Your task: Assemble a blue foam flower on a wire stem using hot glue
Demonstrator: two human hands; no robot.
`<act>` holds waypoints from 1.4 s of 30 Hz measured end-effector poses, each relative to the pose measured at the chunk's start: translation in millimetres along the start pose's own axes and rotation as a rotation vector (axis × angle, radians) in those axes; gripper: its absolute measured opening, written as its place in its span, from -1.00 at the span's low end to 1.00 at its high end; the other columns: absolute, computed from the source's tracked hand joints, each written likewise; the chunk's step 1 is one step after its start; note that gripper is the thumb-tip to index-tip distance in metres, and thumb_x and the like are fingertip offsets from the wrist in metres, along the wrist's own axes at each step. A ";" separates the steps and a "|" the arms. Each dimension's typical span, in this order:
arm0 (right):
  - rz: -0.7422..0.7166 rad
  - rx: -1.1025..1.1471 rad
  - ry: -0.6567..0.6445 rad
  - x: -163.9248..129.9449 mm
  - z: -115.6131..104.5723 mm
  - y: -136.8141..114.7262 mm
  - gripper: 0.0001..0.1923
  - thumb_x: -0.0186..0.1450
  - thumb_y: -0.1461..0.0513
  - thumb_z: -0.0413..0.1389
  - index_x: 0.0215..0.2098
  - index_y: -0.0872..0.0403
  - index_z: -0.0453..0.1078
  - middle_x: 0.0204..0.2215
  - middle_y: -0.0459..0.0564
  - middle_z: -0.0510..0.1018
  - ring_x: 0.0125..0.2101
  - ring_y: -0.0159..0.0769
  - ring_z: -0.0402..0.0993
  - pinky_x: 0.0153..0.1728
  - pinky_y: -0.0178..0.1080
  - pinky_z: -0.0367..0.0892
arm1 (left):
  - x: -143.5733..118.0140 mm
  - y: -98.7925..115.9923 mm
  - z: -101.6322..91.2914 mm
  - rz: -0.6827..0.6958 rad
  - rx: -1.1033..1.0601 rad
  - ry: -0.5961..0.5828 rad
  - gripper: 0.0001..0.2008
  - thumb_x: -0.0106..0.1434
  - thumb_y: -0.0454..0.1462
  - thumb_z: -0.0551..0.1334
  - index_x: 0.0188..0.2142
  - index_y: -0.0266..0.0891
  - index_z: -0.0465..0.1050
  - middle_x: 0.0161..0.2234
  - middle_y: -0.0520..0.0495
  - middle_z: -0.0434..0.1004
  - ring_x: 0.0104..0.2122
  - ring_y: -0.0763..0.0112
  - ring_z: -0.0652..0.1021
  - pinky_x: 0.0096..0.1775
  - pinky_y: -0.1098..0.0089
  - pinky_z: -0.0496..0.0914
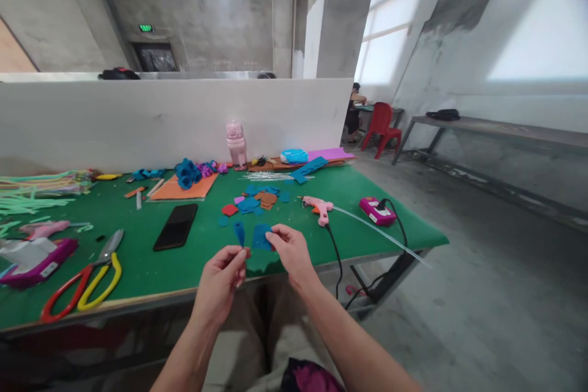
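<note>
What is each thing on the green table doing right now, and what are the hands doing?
left hand: pinching a narrow blue piece, held upright.
right hand: pinching a wider blue piece.
glue gun: lying on the green table, cord attached, a glue stick poking out the back.
scissors: lying flat, blades shut.
phone: lying flat, screen dark.
pink bottle: standing upright, lid on.
</note>
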State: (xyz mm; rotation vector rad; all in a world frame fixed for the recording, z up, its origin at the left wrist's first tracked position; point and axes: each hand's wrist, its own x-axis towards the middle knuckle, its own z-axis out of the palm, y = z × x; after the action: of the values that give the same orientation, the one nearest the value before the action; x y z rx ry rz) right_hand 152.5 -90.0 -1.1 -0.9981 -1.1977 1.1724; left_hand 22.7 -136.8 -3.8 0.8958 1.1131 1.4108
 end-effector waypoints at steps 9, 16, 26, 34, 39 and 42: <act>0.015 -0.011 -0.008 -25.5 -3.2 15.6 -0.83 0.06 0.19 0.06 -0.60 0.11 0.26 -0.67 -0.19 0.18 -0.61 -0.48 0.06 -0.59 -0.40 0.02 | -19.6 -23.3 -5.7 -0.138 -0.083 -0.019 -0.78 -0.06 -0.23 0.33 -0.46 -0.32 0.39 -0.58 0.08 0.34 -0.68 0.72 0.23 -0.68 0.64 0.04; -0.021 -0.053 -0.018 -45.6 -3.1 16.6 -0.83 0.07 0.19 0.05 -0.61 0.11 0.26 -0.67 -0.19 0.19 -0.61 -0.49 0.07 -0.58 -0.40 0.03 | -40.1 -32.6 -10.6 -0.142 -0.106 0.006 -0.77 -0.09 -0.23 0.34 -0.46 -0.31 0.39 -0.59 0.10 0.35 -0.67 0.71 0.28 -0.68 0.65 0.06; -0.010 -0.063 -0.044 -57.1 3.7 9.2 -0.84 0.04 0.17 0.05 -0.60 0.09 0.26 -0.67 -0.19 0.26 -0.62 -0.46 0.14 -0.57 -0.39 0.09 | -48.7 -27.9 -9.6 -0.151 -0.136 -0.082 -0.77 -0.08 -0.22 0.34 -0.46 -0.32 0.39 -0.58 0.05 0.41 -0.68 0.70 0.30 -0.70 0.65 0.08; -0.082 -0.248 0.023 -60.3 -8.1 11.9 -0.80 0.07 0.14 0.01 -0.61 0.09 0.28 -0.68 -0.18 0.29 -0.62 -0.45 0.17 -0.57 -0.39 0.10 | -52.3 -32.4 -1.6 -0.140 -0.133 -0.101 -0.78 -0.07 -0.25 0.34 -0.45 -0.34 0.39 -0.58 0.04 0.42 -0.67 0.69 0.32 -0.69 0.65 0.13; -0.068 -0.223 0.009 -55.9 -15.8 11.1 -0.81 0.08 0.14 0.00 -0.58 0.09 0.29 -0.65 -0.17 0.31 -0.59 -0.44 0.22 -0.54 -0.40 0.15 | -49.8 -35.9 1.5 -0.144 -0.115 -0.104 -0.77 -0.08 -0.25 0.35 -0.43 -0.34 0.41 -0.57 0.03 0.43 -0.67 0.69 0.32 -0.68 0.65 0.14; -0.027 -0.153 0.002 -56.9 -13.6 8.6 -0.81 0.06 0.14 0.01 -0.58 0.10 0.28 -0.66 -0.17 0.29 -0.60 -0.46 0.20 -0.56 -0.41 0.16 | -50.5 -35.9 1.3 -0.143 -0.098 -0.102 -0.76 -0.09 -0.24 0.35 -0.43 -0.34 0.42 -0.55 0.02 0.44 -0.67 0.68 0.32 -0.68 0.64 0.13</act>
State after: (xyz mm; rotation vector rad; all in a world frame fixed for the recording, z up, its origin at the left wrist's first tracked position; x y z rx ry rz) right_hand 165.5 -144.6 -19.7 -1.0931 -1.3104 1.0704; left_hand 41.2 -187.0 -35.1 0.7937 1.0028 1.2769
